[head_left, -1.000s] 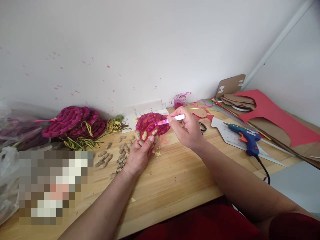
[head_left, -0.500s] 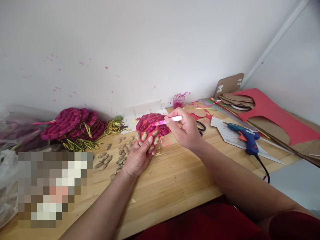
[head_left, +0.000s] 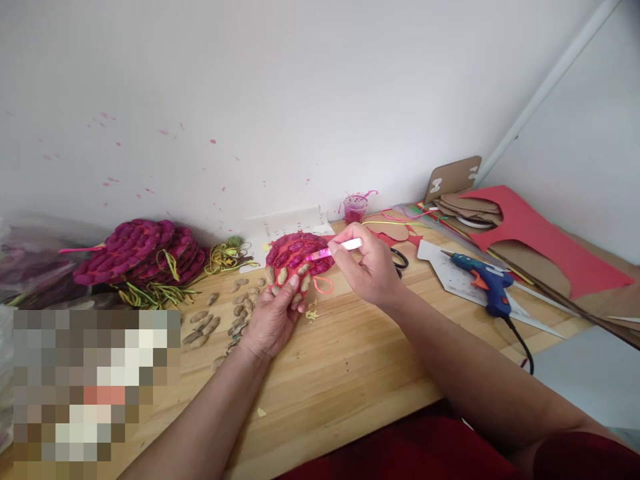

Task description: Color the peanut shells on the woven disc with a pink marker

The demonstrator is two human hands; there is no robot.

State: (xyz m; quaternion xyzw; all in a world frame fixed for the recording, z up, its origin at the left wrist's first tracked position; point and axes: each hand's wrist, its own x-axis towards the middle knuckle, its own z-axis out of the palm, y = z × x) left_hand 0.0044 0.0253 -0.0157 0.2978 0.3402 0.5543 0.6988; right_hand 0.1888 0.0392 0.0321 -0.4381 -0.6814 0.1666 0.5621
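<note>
My left hand (head_left: pixel 274 321) grips the lower edge of a red disc (head_left: pixel 291 268) covered with glued-on peanuts, its thumb on top. Peanuts on the far part are painted magenta; those near the thumb are bare tan. An orange cord loop (head_left: pixel 324 287) sticks out at the disc's right side. Pinched in my right hand (head_left: pixel 370 272) is a white-handled paintbrush (head_left: pixel 352 245). Its pink-stained tip touches, or nearly touches, the peanuts mid-disc. Loose peanuts (head_left: pixel 201 321) lie left of my left hand. By the wall stands a clear cup of magenta paint (head_left: pixel 355 212).
Painted peanut discs (head_left: pixel 127 248) are stacked at the left with yellow-green cords (head_left: pixel 157 293). A blue glue gun (head_left: pixel 493 283) lies at the right on white card. Black scissor handles (head_left: pixel 401 259) show behind my right hand, near cut red sheet (head_left: pixel 530 237) and cardboard (head_left: pixel 454 179).
The view has shifted slightly. The brush tip has moved a little over the peanuts toward my left thumb. Both hands keep their holds.
</note>
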